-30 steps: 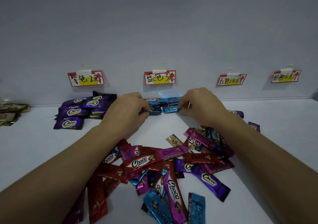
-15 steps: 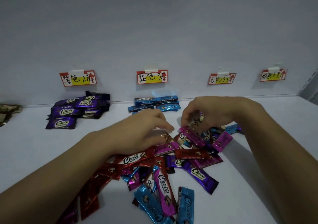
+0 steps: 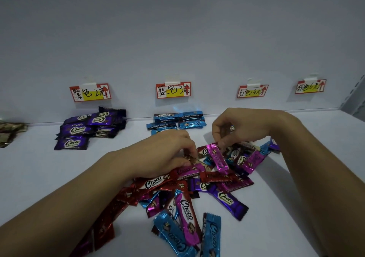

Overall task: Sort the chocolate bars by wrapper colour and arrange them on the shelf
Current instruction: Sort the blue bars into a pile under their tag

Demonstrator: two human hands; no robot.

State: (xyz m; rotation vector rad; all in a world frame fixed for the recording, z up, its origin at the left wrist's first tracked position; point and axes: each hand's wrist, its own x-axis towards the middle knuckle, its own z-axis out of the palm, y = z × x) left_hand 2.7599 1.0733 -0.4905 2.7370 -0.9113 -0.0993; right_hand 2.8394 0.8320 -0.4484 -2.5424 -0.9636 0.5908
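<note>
A mixed pile of chocolate bars [image 3: 199, 189] in red, pink, blue and purple wrappers lies on the white shelf [image 3: 39, 173] in front of me. My right hand [image 3: 245, 128] pinches the top end of a pink bar [image 3: 218, 157] at the pile's far side, and a small wrapper end shows inside its palm. My left hand [image 3: 164, 154] rests on the pile with thumb and forefinger closed on a gold-brown bar [image 3: 193, 159], mostly hidden. Sorted purple bars [image 3: 88, 127] and blue bars [image 3: 177, 120] lie against the back wall.
Four price labels hang on the back wall: one above the purple bars [image 3: 89, 92], one above the blue bars [image 3: 173, 90], and two further right [image 3: 252, 91] [image 3: 310, 86] with bare shelf under them. Gold bars [image 3: 9, 132] lie at the far left edge.
Both hands came back from the blue bars at the wall to the mixed pile. The right hand has taken the pink bar's end, and the left has closed on a gold-brown bar.
</note>
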